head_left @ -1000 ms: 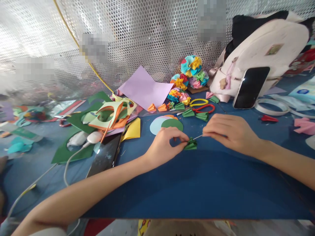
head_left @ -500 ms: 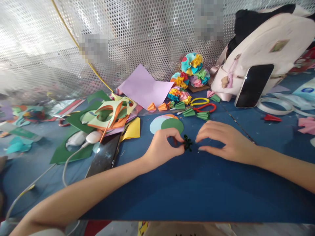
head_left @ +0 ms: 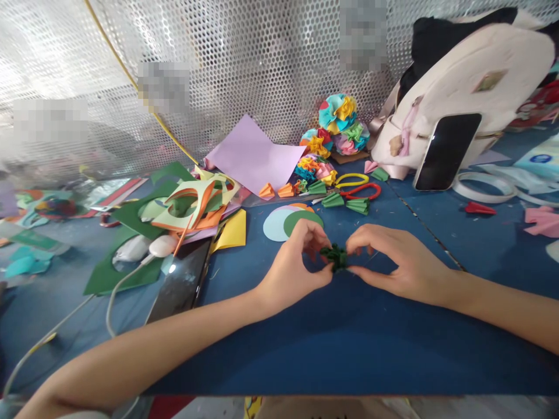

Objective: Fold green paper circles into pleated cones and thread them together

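A small folded dark green paper piece point(head_left: 334, 256) sits between both my hands just above the blue table mat point(head_left: 349, 343). My left hand point(head_left: 292, 265) pinches its left side with thumb and fingers curled. From the right, my right hand point(head_left: 393, 259) pinches the other side, fingers bent round it. Just behind my left hand lie paper circles point(head_left: 283, 224), green on pale blue. Several folded green paper pieces point(head_left: 349, 203) lie further back near the scissors point(head_left: 360, 186) with red and yellow handles.
Paper flower balls point(head_left: 343, 125) and a lilac sheet point(head_left: 253, 154) stand at the back by a perforated metal screen. A pink bag point(head_left: 467, 75) props a phone point(head_left: 445, 151) at right, beside a tape roll point(head_left: 480, 189). Paper scraps point(head_left: 192, 201), another phone point(head_left: 177, 285) and a white cable point(head_left: 117, 285) lie at left.
My right hand let go of a thin needle-like thing it held a second ago and came in to the green piece. Both hands now pinch the piece, which is bunched tighter.
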Demonstrator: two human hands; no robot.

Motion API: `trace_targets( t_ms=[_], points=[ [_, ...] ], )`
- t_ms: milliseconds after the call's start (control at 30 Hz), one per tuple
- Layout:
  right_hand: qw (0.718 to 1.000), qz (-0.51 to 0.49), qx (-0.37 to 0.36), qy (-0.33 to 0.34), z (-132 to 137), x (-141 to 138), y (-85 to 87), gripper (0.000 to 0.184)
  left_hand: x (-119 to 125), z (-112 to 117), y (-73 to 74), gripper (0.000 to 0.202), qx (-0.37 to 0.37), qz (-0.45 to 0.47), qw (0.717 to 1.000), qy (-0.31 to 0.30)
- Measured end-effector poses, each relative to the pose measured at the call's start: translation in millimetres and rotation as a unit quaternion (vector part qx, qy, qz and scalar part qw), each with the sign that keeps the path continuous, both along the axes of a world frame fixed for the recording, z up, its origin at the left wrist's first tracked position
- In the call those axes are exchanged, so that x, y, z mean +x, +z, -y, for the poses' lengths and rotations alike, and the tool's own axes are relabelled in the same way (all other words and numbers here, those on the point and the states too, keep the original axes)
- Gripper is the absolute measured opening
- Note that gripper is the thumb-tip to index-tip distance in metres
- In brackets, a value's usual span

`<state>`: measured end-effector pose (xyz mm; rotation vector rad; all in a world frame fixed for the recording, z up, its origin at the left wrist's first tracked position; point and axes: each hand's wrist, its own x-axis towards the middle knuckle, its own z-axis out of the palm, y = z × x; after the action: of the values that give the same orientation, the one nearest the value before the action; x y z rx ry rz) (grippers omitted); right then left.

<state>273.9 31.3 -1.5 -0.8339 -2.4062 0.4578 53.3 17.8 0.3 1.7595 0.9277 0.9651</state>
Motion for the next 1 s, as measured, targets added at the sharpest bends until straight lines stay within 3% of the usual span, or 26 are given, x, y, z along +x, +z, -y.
trace_targets(
  t_ms=[300,500,667,867,1000],
  points=[
    [0.999,-0.016,-0.028,-0.001,1.2,-2.4,-2.7,0.015,0.2,1.9,0.2,0.029,0.001,-0.040,0.999,-0.018],
    [0.998,-0.041,-0.050,-0.009,-0.8,-1.9,-3.9,0.017,-2.8,-0.1,1.5,0.034,-0.019,-0.017,0.999,-0.027],
    [0.993,-0.058,-0.100,0.035,-2.5,-0.6,-2.7,0.020,-7.3,-8.6,5.3,0.018,-0.028,-0.005,0.999,-0.017],
    [0.985,-0.070,-0.122,0.100,-3.3,-1.6,-2.1,0.022,-10.0,-17.6,2.1,0.010,-0.090,-0.005,0.985,-0.150],
    [0.984,-0.066,-0.112,0.122,-3.7,-1.2,-2.9,0.023,-9.8,-17.0,0.6,0.010,-0.102,0.001,0.982,-0.161]
  ],
)
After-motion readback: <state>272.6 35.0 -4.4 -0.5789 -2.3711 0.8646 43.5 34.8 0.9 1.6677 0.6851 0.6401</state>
